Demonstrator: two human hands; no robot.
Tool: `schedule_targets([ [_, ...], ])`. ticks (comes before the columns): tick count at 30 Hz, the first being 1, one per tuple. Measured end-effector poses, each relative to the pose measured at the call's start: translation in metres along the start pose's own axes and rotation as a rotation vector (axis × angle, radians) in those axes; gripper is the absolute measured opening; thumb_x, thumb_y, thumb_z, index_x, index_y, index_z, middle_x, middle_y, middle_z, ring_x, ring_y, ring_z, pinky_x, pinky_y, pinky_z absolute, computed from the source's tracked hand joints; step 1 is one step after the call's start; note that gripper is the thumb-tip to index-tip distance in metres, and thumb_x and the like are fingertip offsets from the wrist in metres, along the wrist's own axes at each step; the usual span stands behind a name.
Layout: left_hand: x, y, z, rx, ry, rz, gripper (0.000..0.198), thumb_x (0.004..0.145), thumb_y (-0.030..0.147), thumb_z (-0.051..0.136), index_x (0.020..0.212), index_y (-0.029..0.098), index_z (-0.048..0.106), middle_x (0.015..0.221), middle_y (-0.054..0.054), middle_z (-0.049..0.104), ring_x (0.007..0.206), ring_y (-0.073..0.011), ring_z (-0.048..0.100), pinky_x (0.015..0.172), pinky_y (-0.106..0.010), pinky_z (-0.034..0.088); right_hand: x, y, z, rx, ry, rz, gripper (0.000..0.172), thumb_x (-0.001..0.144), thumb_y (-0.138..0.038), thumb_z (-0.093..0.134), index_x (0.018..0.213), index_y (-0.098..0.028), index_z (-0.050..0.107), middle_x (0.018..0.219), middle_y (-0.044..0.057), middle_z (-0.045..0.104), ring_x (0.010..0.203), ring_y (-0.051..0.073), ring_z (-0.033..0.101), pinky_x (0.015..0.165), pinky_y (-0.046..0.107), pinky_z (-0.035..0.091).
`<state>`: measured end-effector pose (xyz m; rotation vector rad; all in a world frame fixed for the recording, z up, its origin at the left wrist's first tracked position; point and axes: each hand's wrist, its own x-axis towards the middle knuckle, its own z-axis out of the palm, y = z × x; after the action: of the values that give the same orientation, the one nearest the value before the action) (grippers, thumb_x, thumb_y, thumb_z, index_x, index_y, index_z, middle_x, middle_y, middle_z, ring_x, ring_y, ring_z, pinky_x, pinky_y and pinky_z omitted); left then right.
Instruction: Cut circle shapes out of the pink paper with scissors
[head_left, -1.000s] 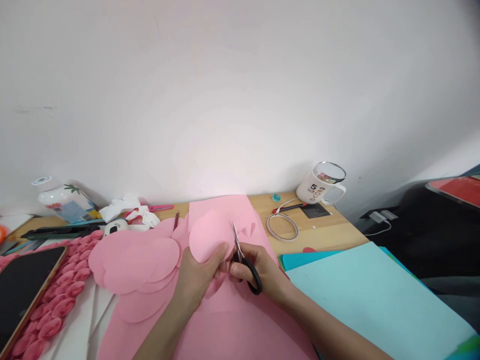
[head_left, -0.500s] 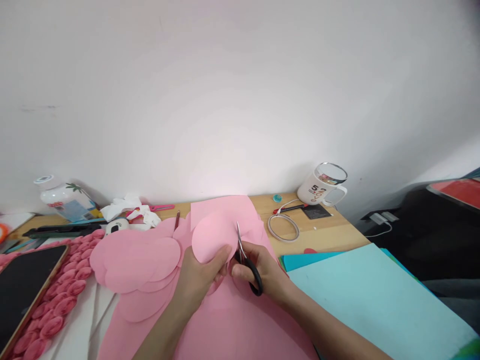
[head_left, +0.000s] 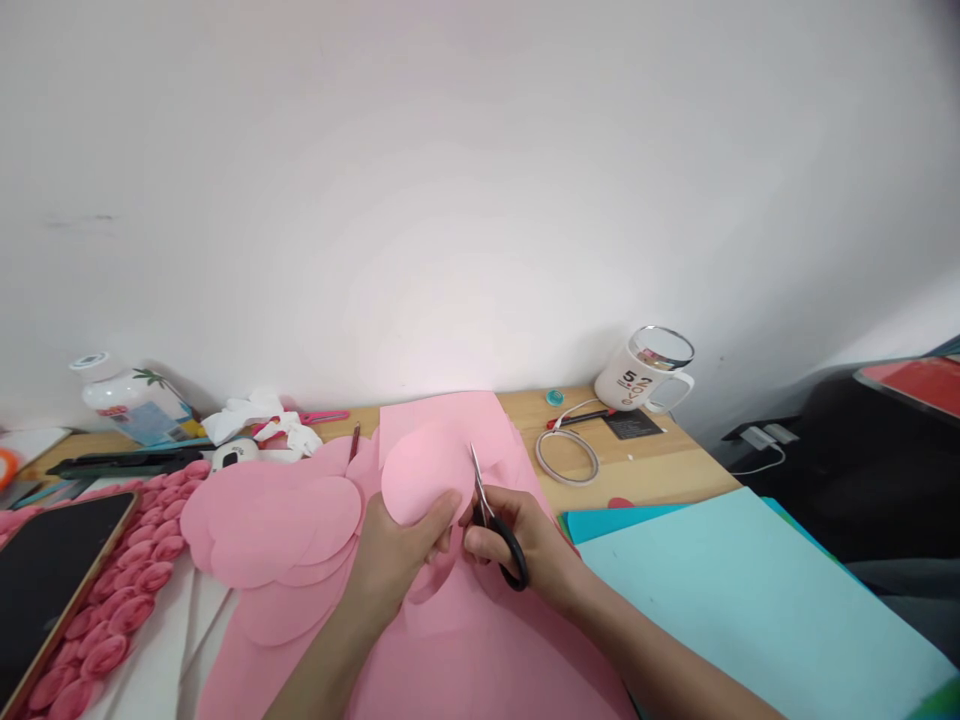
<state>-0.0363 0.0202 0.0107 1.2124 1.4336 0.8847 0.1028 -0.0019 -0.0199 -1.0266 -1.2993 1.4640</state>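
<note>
My left hand (head_left: pixel 409 545) pinches a pink piece of paper (head_left: pixel 420 475) with a rounded left edge, thumb on top. In my right hand (head_left: pixel 521 540) is a pair of scissors (head_left: pixel 511 555) with black handles, fingers through the loops. The narrow metal blades point up and away, against the right side of the held paper. Part of the blades is hidden by the paper and fingers. Beneath both hands lie larger pink sheets (head_left: pixel 480 655). To the left, several rounded pink paper cut-outs (head_left: pixel 285 520) overlap in a pile.
At the back right stand a white mug (head_left: pixel 634 375), a coiled cable (head_left: pixel 566 457) and a black card (head_left: pixel 634 423). Light blue sheets (head_left: pixel 735 600) lie at the right. On the left are a phone (head_left: pixel 52 590), pink rosettes (head_left: pixel 131 610), a pencil (head_left: pixel 355 440) and a bottle (head_left: pixel 135 400).
The held paper and my left hand have shifted very slightly left. The scissor blades have moved a little along the paper's edge; both hands keep their grip.
</note>
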Motion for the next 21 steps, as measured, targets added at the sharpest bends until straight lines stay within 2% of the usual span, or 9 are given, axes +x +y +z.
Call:
schedule_targets([
  [12, 0.0019, 0.0020, -0.0025, 0.060, 0.006, 0.011, 0.034, 0.060, 0.035, 0.060, 0.036, 0.018, 0.042, 0.036, 0.003, 0.044, 0.037, -0.0078, 0.039, 0.040, -0.021, 0.033, 0.0007, 0.0011, 0.0006, -0.029, 0.024, 0.021, 0.014, 0.070, -0.027, 0.059, 0.065, -0.015, 0.052, 0.049, -0.004, 0.048, 0.046, 0.008, 0.041, 0.045, 0.021, 0.031],
  [21, 0.0024, -0.0022, -0.0028, 0.028, -0.002, 0.031, 0.038, 0.061, 0.035, 0.062, 0.035, 0.019, 0.040, 0.035, 0.005, 0.040, 0.036, -0.0075, 0.036, 0.040, -0.022, 0.032, 0.0003, 0.0008, 0.0007, -0.027, 0.035, 0.033, 0.012, 0.069, -0.023, 0.057, 0.062, -0.016, 0.050, 0.047, -0.005, 0.046, 0.044, 0.008, 0.040, 0.043, 0.020, 0.029],
])
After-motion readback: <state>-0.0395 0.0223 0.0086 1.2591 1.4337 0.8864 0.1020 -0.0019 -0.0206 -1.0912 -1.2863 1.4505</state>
